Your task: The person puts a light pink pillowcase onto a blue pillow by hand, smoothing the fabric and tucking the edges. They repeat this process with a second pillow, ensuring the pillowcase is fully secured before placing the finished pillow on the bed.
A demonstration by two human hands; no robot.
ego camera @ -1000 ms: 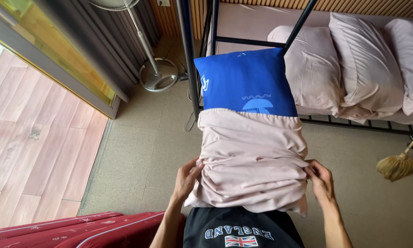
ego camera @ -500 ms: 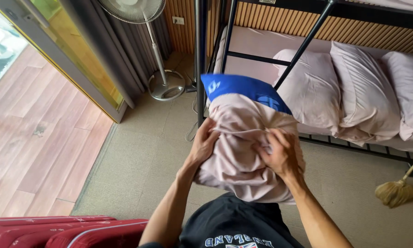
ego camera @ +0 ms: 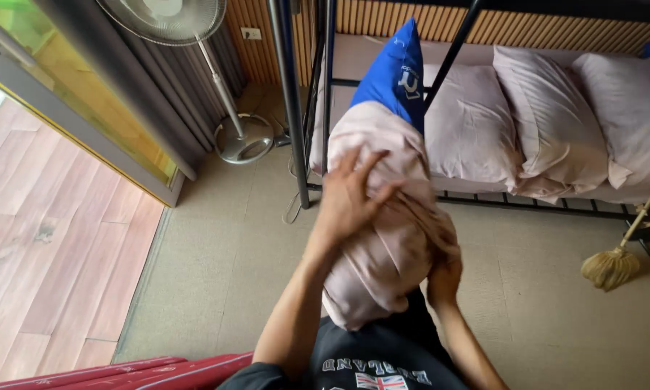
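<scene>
Between the hands, a blue pillow [ego camera: 397,72] stands on end, most of it inside a pale pink pillowcase [ego camera: 382,238]. Left hand [ego camera: 350,198] lies flat on the case's front, fingers spread and open. Right hand [ego camera: 446,278] grips the case's lower edge (its fingers are mostly hidden by cloth). Behind stands a bed [ego camera: 484,198] with pillows [ego camera: 549,123].

**Both arms raised in front of the chest**

The left hand [ego camera: 350,198] is lifted high, its palm pressed flat and its fingers [ego camera: 354,167] spread wide. The left forearm goes up steeply. The right hand [ego camera: 444,278] is lower, its fingers curled in a grip, the wrist bent.
</scene>
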